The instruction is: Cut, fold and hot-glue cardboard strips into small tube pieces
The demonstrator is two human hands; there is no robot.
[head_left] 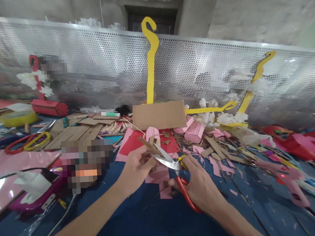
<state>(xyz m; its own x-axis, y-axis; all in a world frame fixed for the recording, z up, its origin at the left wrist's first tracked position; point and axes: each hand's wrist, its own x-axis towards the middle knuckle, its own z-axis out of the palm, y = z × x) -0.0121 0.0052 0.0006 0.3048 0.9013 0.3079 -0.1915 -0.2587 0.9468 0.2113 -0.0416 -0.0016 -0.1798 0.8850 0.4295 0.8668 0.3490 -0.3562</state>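
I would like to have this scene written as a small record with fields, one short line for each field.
Left hand: holds a small cardboard piece
Right hand: holds scissors with one red and one yellow handle
Blades: open, at the cardboard piece
Centre back: brown cardboard panel; yellow hook-topped cutout rises from behind it
Right side: pink glue gun, lying down
Left side: roll of yellowish tape
Surface: blue table
Backdrop: perforated metal sheet

head-worn camera, looking forward and down, close above the hands (162,170), table (131,218) beyond
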